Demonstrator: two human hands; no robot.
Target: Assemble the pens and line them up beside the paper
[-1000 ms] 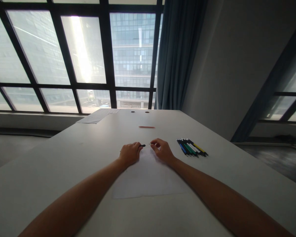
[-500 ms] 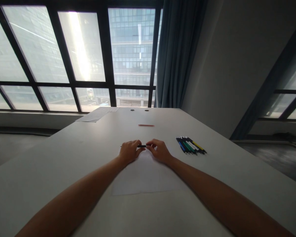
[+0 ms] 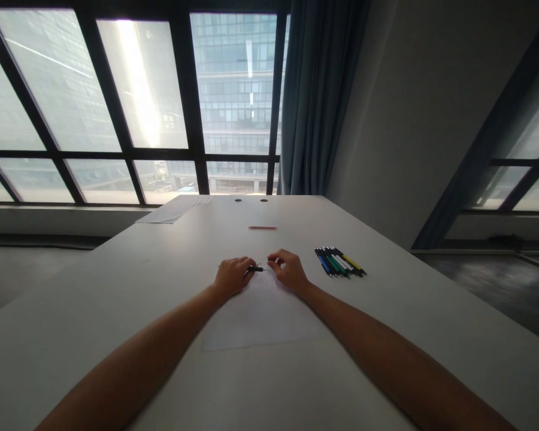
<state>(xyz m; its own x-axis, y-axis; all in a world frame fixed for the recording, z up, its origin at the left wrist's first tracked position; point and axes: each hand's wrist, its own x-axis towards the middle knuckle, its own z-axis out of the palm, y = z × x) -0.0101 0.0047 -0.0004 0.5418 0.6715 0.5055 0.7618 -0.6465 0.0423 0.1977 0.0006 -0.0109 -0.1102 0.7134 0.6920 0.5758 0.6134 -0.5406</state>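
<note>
My left hand [image 3: 233, 274] is closed around a black pen [image 3: 255, 269], held sideways above the far part of a white sheet of paper [image 3: 256, 323]. The pen's thin tip sticks out to the right, and its other end shows past the left side of the hand. A short gap away, my right hand [image 3: 290, 269] pinches a small dark piece that looks like a pen cap [image 3: 272, 259], mostly hidden by the fingers. Both forearms reach in from the bottom corners, over the white table.
To the right lies a row of several pens [image 3: 340, 261] with blue, green, white and yellow barrels. Farther back is an orange-pink pen or pencil [image 3: 263, 227]. Printed papers [image 3: 166, 211] lie at the far left edge of the table [image 3: 117, 293].
My right hand has come away from the end of the pen, leaving a gap and showing its thin tip. The view has shifted slightly, so the scene sits a little farther left.
</note>
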